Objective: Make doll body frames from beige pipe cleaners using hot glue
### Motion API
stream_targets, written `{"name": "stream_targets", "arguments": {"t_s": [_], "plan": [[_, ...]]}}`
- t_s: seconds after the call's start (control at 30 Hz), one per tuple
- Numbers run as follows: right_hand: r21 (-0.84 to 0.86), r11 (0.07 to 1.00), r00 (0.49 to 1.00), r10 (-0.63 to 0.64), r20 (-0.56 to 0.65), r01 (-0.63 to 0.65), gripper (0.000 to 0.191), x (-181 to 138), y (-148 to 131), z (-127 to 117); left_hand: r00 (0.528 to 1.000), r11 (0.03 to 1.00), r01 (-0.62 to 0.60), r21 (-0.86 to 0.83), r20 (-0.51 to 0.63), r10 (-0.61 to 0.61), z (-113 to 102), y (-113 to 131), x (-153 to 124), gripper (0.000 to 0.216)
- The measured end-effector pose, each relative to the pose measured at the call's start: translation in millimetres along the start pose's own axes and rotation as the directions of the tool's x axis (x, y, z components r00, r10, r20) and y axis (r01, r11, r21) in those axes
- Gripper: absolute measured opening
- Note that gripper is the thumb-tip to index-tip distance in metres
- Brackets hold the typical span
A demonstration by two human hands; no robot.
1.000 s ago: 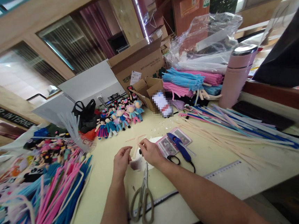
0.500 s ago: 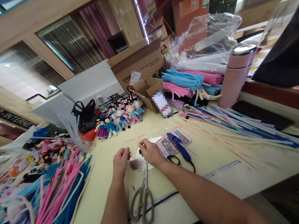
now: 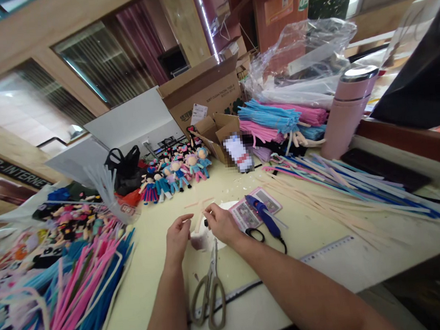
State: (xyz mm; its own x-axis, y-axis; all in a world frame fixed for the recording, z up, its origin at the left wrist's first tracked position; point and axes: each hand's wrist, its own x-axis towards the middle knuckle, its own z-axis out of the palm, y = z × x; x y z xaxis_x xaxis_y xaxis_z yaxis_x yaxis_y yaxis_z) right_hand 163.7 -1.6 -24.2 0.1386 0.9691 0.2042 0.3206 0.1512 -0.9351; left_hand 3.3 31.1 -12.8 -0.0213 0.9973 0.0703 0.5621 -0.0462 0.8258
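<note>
Over the middle of the pale yellow table (image 3: 326, 238) both my hands work on one small piece. My left hand (image 3: 178, 236) pinches its left side, fingers curled. My right hand (image 3: 221, 224) pinches the right side. Between them is a peach pipe-cleaner cross (image 3: 200, 210) with a small pale pink tuft (image 3: 198, 242) at its lower end. Just below the hands lie scissors (image 3: 209, 292), blades pointing up toward the piece.
A blue glue gun (image 3: 263, 217) rests on pink cards right of my hands. Pink and blue pipe cleaners (image 3: 73, 296) are heaped at left, long ones (image 3: 344, 180) at right. Small dolls (image 3: 174, 174), cardboard boxes (image 3: 206, 91), a pink flask (image 3: 348, 112) and a ruler (image 3: 323, 251) surround them.
My hands stay at the same spot; the fingers shift slightly on the piece and the pink tuft turns a little between them.
</note>
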Motion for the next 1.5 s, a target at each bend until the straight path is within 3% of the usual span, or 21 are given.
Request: {"name": "stream_targets", "arguments": {"t_s": [0.47,0.87,1.17,1.5], "plan": [[0.003,1.000,1.000,-0.005,-0.006,0.005,0.015,-1,-1,-1,0.996,0.995,-0.084,-0.055,0.023,0.085,1,-2,2,0.029],[0.022,1.000,1.000,0.001,0.000,-0.001,0.014,0,0,0,1.000,1.000,0.024,-0.013,-0.002,-0.024,1,1,-2,0.033],[0.030,1.000,1.000,0.003,-0.001,-0.003,0.014,0,1,1,0.996,0.997,-0.070,-0.041,-0.051,0.068,1,1,0,0.034],[0.048,0.999,1.000,-0.021,0.001,0.021,0.014,-2,2,3,0.999,0.991,-0.035,-0.128,-0.012,0.034,1,10,-3,0.026]]}}
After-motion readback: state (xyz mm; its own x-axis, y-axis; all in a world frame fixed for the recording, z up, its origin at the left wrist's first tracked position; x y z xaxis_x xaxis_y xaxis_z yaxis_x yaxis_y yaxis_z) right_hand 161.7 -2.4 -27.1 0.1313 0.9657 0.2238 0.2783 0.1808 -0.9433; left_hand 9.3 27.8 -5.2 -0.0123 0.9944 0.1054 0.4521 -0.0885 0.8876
